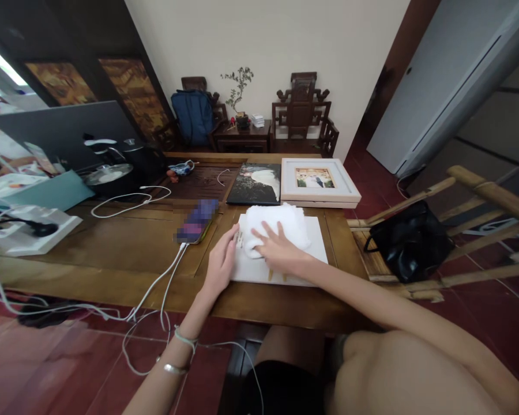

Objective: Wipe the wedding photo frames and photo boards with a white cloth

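A white flat panel, perhaps a frame lying face down, rests on the wooden table in front of me. A folded white cloth lies on top of it. My right hand presses flat on the cloth's near edge, fingers spread. My left hand rests against the panel's left edge, fingers together and extended along it. Just left of that hand lies a phone with a white charging cable plugged in.
Behind the panel lie a dark photo print and a white framed photo. A black bag sits on a bamboo chair to the right. Cables, a power strip and pots fill the table's left side.
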